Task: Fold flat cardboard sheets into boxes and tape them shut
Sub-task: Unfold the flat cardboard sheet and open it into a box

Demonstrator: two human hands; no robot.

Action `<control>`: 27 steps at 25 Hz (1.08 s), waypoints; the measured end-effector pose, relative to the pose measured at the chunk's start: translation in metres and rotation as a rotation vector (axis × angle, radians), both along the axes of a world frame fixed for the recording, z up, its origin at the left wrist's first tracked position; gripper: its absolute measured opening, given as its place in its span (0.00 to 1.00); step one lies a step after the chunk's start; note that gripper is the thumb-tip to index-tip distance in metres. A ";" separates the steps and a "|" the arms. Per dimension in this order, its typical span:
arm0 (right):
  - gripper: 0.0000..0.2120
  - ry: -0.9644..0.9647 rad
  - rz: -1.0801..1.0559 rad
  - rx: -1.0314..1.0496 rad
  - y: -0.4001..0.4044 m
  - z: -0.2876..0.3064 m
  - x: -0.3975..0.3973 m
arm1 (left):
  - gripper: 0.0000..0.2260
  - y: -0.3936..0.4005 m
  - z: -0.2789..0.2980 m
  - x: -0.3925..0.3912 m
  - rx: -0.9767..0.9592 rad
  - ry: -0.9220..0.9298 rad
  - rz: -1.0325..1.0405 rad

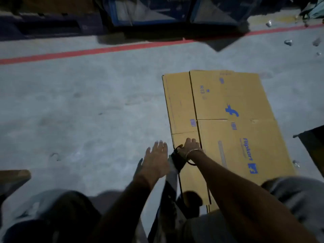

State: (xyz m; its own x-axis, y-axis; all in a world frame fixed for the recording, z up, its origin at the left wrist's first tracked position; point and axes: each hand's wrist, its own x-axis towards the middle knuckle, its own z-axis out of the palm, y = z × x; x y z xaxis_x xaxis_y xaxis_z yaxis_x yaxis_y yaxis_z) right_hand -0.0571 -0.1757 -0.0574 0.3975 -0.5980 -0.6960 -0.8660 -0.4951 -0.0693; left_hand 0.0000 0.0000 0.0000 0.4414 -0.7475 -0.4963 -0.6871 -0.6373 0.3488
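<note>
A stack of flat brown cardboard sheets (pixel 228 120) with blue print lies on the grey concrete floor, right of centre. My right hand (pixel 190 145) rests on the near left part of the top sheet, fingers curled at its edge; a bracelet and a dark strap sit at the wrist. Just left of the stack, my left hand (pixel 157 160) hovers over the floor with fingers spread and holds nothing. No tape is in view.
A red line (pixel 105 50) crosses the floor at the back. Dark pallets and blue-framed crates (pixel 149 13) stand beyond it. A dark object (pixel 313 146) lies at the right edge, a brown one (pixel 12 178) at the left. Small scraps lie far right.
</note>
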 end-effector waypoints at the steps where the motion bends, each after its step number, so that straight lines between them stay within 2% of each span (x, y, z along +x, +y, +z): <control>1: 0.34 -0.012 -0.060 -0.040 -0.015 -0.010 0.001 | 0.35 -0.014 -0.013 -0.004 0.017 0.055 -0.009; 3: 0.34 -0.031 -0.230 -0.123 -0.052 -0.034 0.000 | 0.36 -0.043 -0.046 -0.013 0.014 0.141 -0.019; 5: 0.39 -0.001 -0.320 -0.179 -0.089 -0.049 -0.010 | 0.37 -0.069 -0.072 -0.023 0.003 0.193 -0.034; 8: 0.52 0.073 -0.322 -0.232 -0.126 -0.078 -0.029 | 0.38 -0.095 -0.111 -0.034 0.003 0.265 -0.029; 11: 0.57 0.061 -0.287 -0.247 -0.139 -0.102 -0.054 | 0.39 -0.103 -0.138 -0.044 0.007 0.306 -0.045; 13: 0.54 0.027 -0.212 -0.261 -0.143 -0.114 -0.061 | 0.39 -0.101 -0.153 -0.047 0.029 0.333 -0.088; 16: 0.52 0.021 -0.219 -0.284 -0.144 -0.112 -0.053 | 0.40 -0.093 -0.170 -0.052 0.070 0.313 -0.172; 17: 0.48 0.007 -0.214 -0.300 -0.143 -0.104 -0.046 | 0.40 -0.092 -0.174 -0.051 0.069 0.318 -0.186; 19: 0.34 -0.004 -0.174 -0.375 -0.139 -0.079 -0.033 | 0.40 -0.092 -0.171 -0.046 0.082 0.378 -0.166; 20: 0.26 0.003 -0.155 -0.417 -0.139 -0.061 -0.026 | 0.39 -0.093 -0.164 -0.040 0.090 0.412 -0.137; 22: 0.19 0.004 -0.206 -0.501 -0.145 -0.023 -0.016 | 0.36 -0.095 -0.154 -0.028 0.097 0.460 -0.037; 27: 0.16 -0.300 -0.526 -0.520 -0.159 0.111 0.018 | 0.35 -0.081 -0.084 -0.012 -0.012 0.511 0.271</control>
